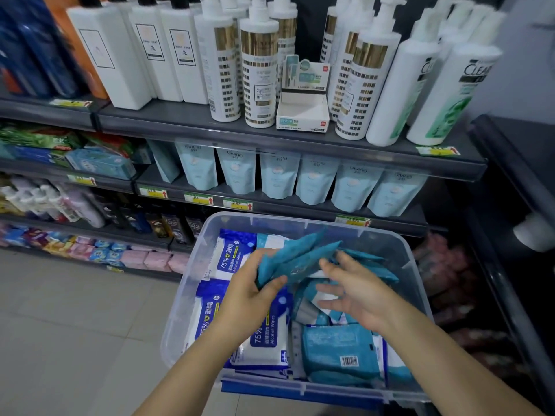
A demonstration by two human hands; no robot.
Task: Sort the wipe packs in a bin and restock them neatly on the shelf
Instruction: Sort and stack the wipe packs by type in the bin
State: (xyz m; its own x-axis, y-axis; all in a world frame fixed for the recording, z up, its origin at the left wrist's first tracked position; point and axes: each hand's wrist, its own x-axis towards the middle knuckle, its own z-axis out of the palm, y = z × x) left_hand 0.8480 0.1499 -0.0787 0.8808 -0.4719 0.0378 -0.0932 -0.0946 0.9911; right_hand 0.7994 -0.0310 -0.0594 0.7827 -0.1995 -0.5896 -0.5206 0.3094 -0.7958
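Grey shop shelves [270, 130] of bottles rise behind a clear plastic bin [186, 310]. Over the bin, the left hand [252, 295] grips a fan of slim teal wipe packs [297, 259]. The right hand [354, 295] is spread loose-fingered just beside them. Glossy white-and-blue alcohol wipe packs [231, 259] fill the bin's left side, and pale tiled floor [75, 325] lies open left of it.

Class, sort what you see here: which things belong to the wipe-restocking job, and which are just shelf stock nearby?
Belong to the job: clear bin; teal wipe packs, gripped in the left hand; alcohol wipe packs in the bin; right hand, open beside them.
Just lying about: pump bottles; pale blue pouches; price tags.
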